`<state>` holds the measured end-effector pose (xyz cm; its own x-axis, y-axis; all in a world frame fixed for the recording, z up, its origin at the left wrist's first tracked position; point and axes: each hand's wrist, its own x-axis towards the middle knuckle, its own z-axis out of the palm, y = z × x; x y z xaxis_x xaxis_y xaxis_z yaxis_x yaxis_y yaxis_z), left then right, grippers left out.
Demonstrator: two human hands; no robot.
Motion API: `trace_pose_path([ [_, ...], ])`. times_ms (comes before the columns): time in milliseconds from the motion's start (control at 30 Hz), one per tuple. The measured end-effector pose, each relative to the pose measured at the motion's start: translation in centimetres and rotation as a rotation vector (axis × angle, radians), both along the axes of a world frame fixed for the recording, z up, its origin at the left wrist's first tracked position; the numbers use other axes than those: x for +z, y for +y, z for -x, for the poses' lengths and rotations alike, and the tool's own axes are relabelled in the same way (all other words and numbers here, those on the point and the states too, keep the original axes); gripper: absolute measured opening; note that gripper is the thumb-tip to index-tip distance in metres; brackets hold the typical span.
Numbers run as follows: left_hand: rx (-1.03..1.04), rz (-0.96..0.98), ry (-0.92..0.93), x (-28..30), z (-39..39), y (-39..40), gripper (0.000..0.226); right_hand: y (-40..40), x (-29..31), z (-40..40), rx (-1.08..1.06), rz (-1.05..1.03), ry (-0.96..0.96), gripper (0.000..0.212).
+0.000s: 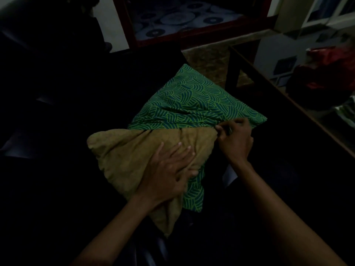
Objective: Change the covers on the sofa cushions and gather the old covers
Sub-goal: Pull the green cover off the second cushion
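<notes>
Centre frame: my left hand presses flat on the cushion (tan, half-bared); my right hand pinches the green cover edge.

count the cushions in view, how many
1: the cushion lies on the dark sofa seat, half inside the green patterned cover. The room is dim, so others may be hidden in the dark.
</notes>
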<state>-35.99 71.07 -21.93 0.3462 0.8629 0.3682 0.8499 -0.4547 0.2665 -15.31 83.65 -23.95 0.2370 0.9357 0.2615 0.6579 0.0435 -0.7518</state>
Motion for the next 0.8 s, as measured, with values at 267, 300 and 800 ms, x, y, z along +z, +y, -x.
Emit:
trace_pose_path([
  [267,0.580,0.347,0.069,4.0,11.2,6.1,0.087,-4.3,0.1,2.5,0.151,-0.063,0.218,0.044],
  [300,0.586,0.446,0.030,3.7,11.3,6.2,0.091,-4.7,0.1,3.3,0.182,-0.012,0.206,0.055],
  [800,0.638,0.592,-0.181,4.0,3.0,0.1,0.054,1.2,6.1,3.3,0.257,0.074,-0.202,0.047],
])
